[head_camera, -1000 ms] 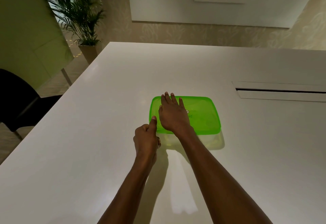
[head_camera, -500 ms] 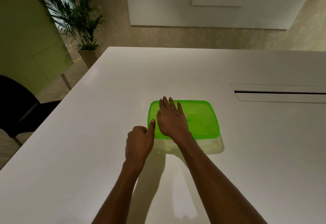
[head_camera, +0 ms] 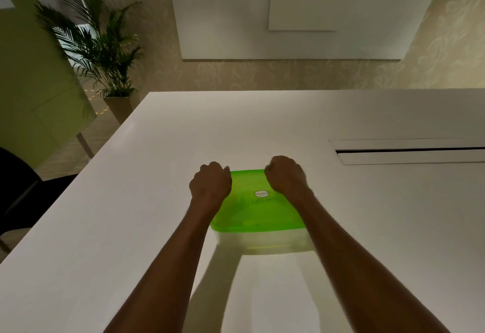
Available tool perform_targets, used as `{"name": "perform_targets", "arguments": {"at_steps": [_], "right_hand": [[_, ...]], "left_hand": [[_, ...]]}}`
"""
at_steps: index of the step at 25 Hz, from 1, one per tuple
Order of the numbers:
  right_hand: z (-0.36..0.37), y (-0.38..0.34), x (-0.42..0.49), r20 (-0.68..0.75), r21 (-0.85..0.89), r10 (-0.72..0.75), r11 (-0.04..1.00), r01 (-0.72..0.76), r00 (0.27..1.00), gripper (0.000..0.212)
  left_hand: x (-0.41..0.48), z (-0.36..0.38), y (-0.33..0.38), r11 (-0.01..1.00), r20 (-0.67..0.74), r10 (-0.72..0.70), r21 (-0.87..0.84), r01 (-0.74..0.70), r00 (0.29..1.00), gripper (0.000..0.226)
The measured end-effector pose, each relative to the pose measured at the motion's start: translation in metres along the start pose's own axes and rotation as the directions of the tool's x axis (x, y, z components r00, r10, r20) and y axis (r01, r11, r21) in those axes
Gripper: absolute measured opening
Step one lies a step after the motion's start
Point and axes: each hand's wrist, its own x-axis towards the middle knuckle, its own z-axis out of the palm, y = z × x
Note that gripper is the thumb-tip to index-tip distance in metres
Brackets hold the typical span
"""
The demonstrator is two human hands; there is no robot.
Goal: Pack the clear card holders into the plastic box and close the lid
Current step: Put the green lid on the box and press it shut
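Note:
The plastic box (head_camera: 265,243) has a clear base and stands on the white table (head_camera: 131,227) with its bright green lid (head_camera: 256,213) lying on top. An oval sticker sits on the lid. My left hand (head_camera: 210,185) is at the lid's far left corner, fingers curled over the edge. My right hand (head_camera: 286,178) holds the far edge toward the right corner in the same curled way. Both forearms run along the box's sides. The fingertips are hidden behind the knuckles. No clear card holders can be made out through the lid or base.
A long cable slot (head_camera: 409,151) is cut into the table at the right. A potted palm (head_camera: 99,52) stands on the floor beyond the table's far left corner. A dark chair (head_camera: 15,183) sits at the left edge.
My right hand lifted off the lid's left part and went to the far right edge, now curled. My left hand moved from the near left corner to the far left corner.

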Motion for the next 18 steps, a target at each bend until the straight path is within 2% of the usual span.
{"name": "perform_targets", "arguments": {"at_steps": [3,9,12,18], "right_hand": [[-0.012,0.029,0.027,0.106,0.002,0.180,0.983,-0.182,0.978,0.046],[-0.010,0.048,0.060,0.269,0.066,0.225,0.966,-0.251,0.936,0.062],[-0.001,0.050,0.063,0.277,0.056,0.226,0.967,-0.250,0.934,0.067],[0.006,0.057,0.064,0.181,0.138,0.226,0.958,-0.252,0.957,0.065]], "left_hand": [[0.024,0.003,0.006,1.000,0.055,-0.014,-0.004,0.014,0.998,0.045],[0.050,0.005,0.006,0.987,0.240,-0.108,-0.093,0.134,0.965,0.040],[0.054,0.009,0.007,0.973,0.259,-0.123,-0.159,0.167,0.958,0.026],[0.054,0.015,0.009,0.946,0.214,-0.180,-0.229,0.229,0.960,0.026]]}}
